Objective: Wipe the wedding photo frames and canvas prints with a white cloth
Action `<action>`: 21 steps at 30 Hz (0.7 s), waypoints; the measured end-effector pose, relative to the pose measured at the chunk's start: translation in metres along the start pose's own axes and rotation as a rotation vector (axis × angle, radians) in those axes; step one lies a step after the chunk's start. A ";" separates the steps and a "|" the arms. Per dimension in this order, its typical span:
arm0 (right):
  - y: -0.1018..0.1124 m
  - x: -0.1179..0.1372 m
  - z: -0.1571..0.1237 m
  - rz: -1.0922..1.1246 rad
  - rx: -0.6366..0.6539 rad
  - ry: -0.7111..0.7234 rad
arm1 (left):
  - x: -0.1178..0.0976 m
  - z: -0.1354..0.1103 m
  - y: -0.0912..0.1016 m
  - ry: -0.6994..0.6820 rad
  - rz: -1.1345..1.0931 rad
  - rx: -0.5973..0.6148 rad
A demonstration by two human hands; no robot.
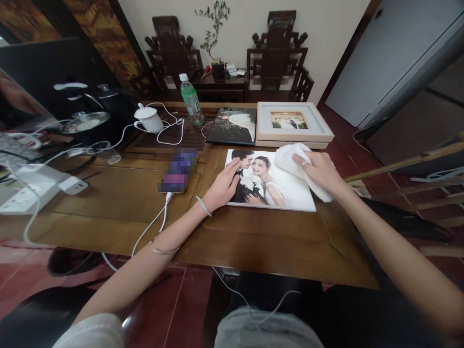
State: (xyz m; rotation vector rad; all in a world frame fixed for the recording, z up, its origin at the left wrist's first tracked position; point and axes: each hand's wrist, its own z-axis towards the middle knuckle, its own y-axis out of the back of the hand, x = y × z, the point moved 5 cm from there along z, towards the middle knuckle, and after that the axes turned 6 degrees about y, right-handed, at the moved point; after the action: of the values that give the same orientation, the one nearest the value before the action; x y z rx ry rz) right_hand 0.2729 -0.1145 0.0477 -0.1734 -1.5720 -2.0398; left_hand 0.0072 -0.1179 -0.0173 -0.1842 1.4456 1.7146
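A wedding photo panel (pixel 259 186) lies flat on the wooden table (pixel 217 241), showing a couple in black and white clothes. Against its left edge rests my left hand (pixel 222 184), fingers stretched out over the picture. My right hand (pixel 319 169) grips a white cloth (pixel 290 159), which lies bunched on the upper right corner of the panel and hangs past its right edge. Behind the panel are a dark photo panel (pixel 232 126) with a white dress on it and a pale framed photo (pixel 266 111) on top of another flat frame or box.
Left of the panel lies a phone (pixel 177 171) on a white charging cable. Farther back stand a green-labelled bottle (pixel 192 101) and a lidded white cup (pixel 149 119). A power strip (pixel 32 188), cables and a dark pot (pixel 87 126) crowd the left side. Wooden chairs (pixel 277 58) stand by the wall.
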 end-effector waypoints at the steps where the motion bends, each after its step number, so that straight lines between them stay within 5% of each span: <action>1: -0.006 0.005 0.010 -0.003 -0.012 0.022 | 0.000 0.000 0.001 -0.005 -0.003 -0.008; 6: -0.045 0.064 0.034 0.074 0.137 0.286 | -0.001 0.000 0.005 -0.021 -0.026 -0.053; 12: -0.060 0.114 -0.007 0.103 0.333 0.478 | -0.004 0.000 0.011 -0.005 -0.088 -0.153; 17: -0.041 0.118 -0.055 0.166 0.485 0.484 | -0.002 0.001 0.007 0.008 -0.060 -0.109; 21: -0.017 0.089 -0.069 0.171 0.498 0.329 | 0.000 0.001 0.000 -0.018 -0.016 -0.031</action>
State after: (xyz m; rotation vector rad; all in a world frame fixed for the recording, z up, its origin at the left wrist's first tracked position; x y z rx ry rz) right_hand 0.2054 -0.2061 0.0496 0.1986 -1.7232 -1.4092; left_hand 0.0077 -0.1174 -0.0167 -0.1959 1.4015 1.7215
